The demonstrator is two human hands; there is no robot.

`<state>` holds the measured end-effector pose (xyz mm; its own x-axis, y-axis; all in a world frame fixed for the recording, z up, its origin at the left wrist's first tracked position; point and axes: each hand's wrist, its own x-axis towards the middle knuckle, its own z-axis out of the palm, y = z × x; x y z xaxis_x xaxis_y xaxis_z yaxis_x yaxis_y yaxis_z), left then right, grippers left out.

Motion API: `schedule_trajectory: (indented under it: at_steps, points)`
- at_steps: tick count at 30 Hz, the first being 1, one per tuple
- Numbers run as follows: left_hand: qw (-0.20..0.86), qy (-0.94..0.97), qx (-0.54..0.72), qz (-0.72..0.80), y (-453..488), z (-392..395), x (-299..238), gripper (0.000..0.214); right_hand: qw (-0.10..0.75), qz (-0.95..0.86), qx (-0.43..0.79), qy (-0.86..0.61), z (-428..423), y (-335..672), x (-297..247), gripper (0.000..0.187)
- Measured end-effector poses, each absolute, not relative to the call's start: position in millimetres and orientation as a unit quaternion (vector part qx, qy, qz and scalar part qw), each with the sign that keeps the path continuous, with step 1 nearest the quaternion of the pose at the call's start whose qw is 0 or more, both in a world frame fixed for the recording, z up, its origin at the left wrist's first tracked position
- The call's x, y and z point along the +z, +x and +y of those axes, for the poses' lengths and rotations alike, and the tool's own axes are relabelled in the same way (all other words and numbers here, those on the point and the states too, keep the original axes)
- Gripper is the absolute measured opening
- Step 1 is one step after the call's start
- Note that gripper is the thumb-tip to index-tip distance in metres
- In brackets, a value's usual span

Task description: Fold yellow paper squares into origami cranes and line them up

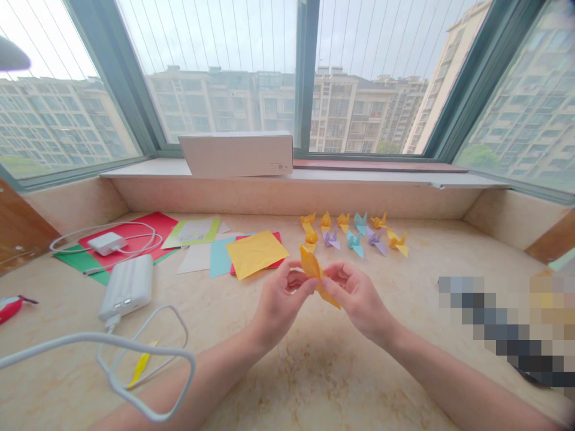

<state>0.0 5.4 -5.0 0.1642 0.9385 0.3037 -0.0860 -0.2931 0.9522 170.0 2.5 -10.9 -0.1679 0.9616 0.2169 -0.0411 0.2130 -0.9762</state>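
Between my two hands is a partly folded piece of yellow origami paper (311, 263), long and pointed at both ends, held above the counter. My left hand (287, 293) pinches its left side near the middle, thumb in front. On the other side my right hand (353, 290) grips it with thumb and fingers. The fingertips behind the paper are partly hidden. Just beyond stand several folded paper cranes in two rows, among them a yellow crane (398, 242), a purple crane (376, 239) and a blue crane (355, 242).
Left of my hands lie yellow paper sheets (256, 254) over blue and red ones. Farther left are a white power bank (128, 286), a charger (108, 243) and a looping white cable (135, 346). A white box (238, 155) stands on the sill. Something pixelated (498, 323) lies at right.
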Motion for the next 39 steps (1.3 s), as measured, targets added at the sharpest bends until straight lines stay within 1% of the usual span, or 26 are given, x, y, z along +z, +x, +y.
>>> schedule_trajectory:
  at_steps: [3, 7, 12, 15, 18, 23, 29, 31, 35, 39]
  points:
    - [0.455, 0.618, 0.534, 0.354, -0.7, 6.2, -5.7, 0.013, 0.496, -0.607, 0.476, -0.398, 0.1, 169.9, -7.7, 0.022]
    - [0.450, 0.645, 0.504, 0.356, -0.9, 5.9, -5.1, 0.013, 0.480, -0.638, 0.431, -0.421, -4.2, 168.1, -3.8, 0.020]
    - [0.464, 0.656, 0.468, 0.368, 0.5, 2.6, -4.4, 0.023, 0.501, -0.649, 0.368, -0.439, -4.3, 167.5, -7.1, 0.016]
    - [0.467, 0.662, 0.452, 0.373, 1.0, 1.1, -5.1, 0.030, 0.533, -0.653, 0.315, -0.437, -3.0, 168.6, -11.6, 0.010]
    - [0.463, 0.664, 0.446, 0.381, 0.9, -0.1, -3.7, 0.030, 0.558, -0.681, 0.256, -0.400, -3.8, 169.8, -14.1, 0.003]
    - [0.456, 0.663, 0.444, 0.393, 0.3, -1.8, 0.4, 0.028, 0.543, -0.742, 0.179, -0.350, -6.4, 170.3, -13.0, 0.011]
    - [0.489, 0.640, 0.474, 0.355, -0.6, -0.5, -0.8, 0.035, 0.502, -0.777, 0.169, -0.340, -8.1, 170.3, -9.8, 0.028]
    - [0.486, 0.645, 0.478, 0.344, -1.1, -0.2, -1.4, 0.037, 0.491, -0.788, 0.162, -0.335, -9.6, 170.0, -7.7, 0.031]
    - [0.457, 0.652, 0.481, 0.368, -0.2, -0.4, -2.4, 0.035, 0.491, -0.783, 0.164, -0.343, -11.5, 169.4, -4.5, 0.028]
    - [0.469, 0.643, 0.492, 0.353, 2.1, 0.4, -3.6, 0.031, 0.524, -0.750, 0.181, -0.360, -10.6, 170.1, -4.7, 0.020]
